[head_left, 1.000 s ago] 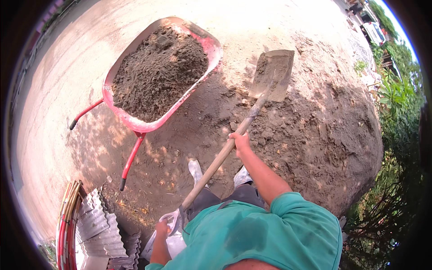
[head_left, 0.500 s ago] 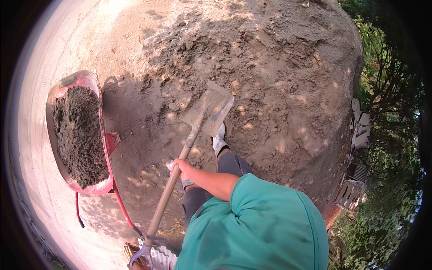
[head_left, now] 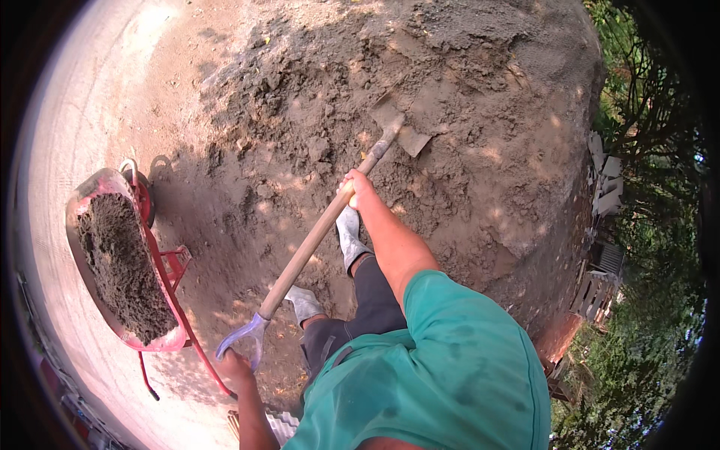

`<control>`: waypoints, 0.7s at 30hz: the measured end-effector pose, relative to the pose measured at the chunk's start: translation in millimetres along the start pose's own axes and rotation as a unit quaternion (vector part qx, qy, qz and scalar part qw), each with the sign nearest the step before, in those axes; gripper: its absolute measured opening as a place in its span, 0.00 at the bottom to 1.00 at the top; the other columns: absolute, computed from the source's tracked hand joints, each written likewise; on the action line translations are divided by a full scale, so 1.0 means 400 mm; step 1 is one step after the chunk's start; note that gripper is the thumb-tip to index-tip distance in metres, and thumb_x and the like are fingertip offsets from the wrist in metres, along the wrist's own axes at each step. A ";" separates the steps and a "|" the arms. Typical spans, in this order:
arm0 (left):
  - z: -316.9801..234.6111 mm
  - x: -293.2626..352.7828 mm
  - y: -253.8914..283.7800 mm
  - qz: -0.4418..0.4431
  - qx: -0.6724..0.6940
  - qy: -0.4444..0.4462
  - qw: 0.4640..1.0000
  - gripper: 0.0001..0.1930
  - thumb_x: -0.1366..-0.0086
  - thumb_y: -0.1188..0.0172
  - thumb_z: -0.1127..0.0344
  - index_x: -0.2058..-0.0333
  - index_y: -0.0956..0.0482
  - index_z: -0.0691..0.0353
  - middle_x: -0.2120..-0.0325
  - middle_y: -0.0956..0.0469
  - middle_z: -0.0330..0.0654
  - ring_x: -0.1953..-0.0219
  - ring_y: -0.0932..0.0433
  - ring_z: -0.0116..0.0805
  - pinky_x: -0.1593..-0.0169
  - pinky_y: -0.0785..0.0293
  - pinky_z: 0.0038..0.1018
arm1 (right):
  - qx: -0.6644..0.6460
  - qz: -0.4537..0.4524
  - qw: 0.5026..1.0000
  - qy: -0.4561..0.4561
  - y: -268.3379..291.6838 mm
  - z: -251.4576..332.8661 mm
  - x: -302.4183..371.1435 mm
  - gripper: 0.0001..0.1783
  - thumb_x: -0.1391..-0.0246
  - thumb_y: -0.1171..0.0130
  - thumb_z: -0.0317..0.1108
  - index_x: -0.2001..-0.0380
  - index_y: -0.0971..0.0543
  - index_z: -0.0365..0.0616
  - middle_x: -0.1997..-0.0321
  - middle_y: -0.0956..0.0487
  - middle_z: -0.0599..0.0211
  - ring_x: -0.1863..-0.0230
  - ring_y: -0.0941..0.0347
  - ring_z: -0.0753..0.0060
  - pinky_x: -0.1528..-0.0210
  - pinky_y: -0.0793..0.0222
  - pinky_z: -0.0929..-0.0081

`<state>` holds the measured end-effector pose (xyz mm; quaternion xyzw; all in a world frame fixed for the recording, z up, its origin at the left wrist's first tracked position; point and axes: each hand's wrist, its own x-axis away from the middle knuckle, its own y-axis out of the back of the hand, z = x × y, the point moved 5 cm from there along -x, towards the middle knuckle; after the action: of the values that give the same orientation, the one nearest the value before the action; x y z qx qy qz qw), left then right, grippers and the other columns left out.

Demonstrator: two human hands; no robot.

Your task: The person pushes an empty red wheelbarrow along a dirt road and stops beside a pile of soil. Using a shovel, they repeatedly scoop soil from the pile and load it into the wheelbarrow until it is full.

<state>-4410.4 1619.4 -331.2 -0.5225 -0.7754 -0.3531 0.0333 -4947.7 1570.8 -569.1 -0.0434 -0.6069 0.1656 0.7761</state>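
Observation:
Both hands hold a long shovel [head_left: 301, 259] with a wooden shaft and a purple D-shaped handle [head_left: 244, 337]. My left hand [head_left: 235, 369] is closed around that handle at the lower left. Higher up, my right hand [head_left: 355, 189] wraps the shaft near the blade. The shovel's flat metal blade [head_left: 412, 140] meets the heap of grey-brown soil [head_left: 480, 180], its middle hidden behind the shaft's end and partly by soil.
On the left stands a red wheelbarrow [head_left: 166, 296] loaded with dark soil [head_left: 124, 262]. My feet in pale boots [head_left: 349, 238] are on the soil beside the shaft. White slabs [head_left: 606, 184], a pallet [head_left: 592, 292] and green trees [head_left: 645, 352] line the right side.
The shovel blade has moved forward and right into the soil. My right hand went up and right with the shaft; my left hand and the handle rose into fuller view. The view shifted slightly.

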 end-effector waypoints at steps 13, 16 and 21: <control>0.623 0.283 0.393 0.018 -0.089 0.257 0.962 0.05 0.52 0.52 0.71 0.81 0.30 0.67 0.87 0.35 0.39 0.86 0.36 0.29 0.84 0.40 0.29 | 0.192 -0.135 0.972 0.007 0.196 -0.294 0.341 0.06 0.57 0.46 0.28 0.78 0.33 0.39 0.82 0.34 0.63 0.82 0.34 0.63 0.76 0.31 0.61; 0.684 0.351 0.473 -0.011 -0.046 0.287 0.957 0.06 0.53 0.52 0.72 0.81 0.29 0.68 0.87 0.33 0.41 0.86 0.35 0.29 0.83 0.41 0.31 | 0.249 -0.144 0.958 -0.002 0.178 -0.398 0.353 0.07 0.58 0.46 0.27 0.76 0.33 0.39 0.81 0.34 0.63 0.81 0.34 0.63 0.76 0.31 0.60; 0.806 0.474 0.618 -0.089 0.048 0.302 0.948 0.05 0.52 0.52 0.72 0.81 0.29 0.66 0.87 0.33 0.40 0.88 0.37 0.29 0.85 0.41 0.31 | 0.328 -0.065 0.942 -0.015 -0.016 -0.630 0.419 0.07 0.58 0.46 0.25 0.74 0.33 0.40 0.77 0.33 0.62 0.81 0.33 0.62 0.75 0.31 0.59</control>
<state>-4187.7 2006.7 -366.0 -0.3181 -0.7886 -0.4582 0.2588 -4670.4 1650.2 -477.1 0.2553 -0.5322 0.3055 0.7472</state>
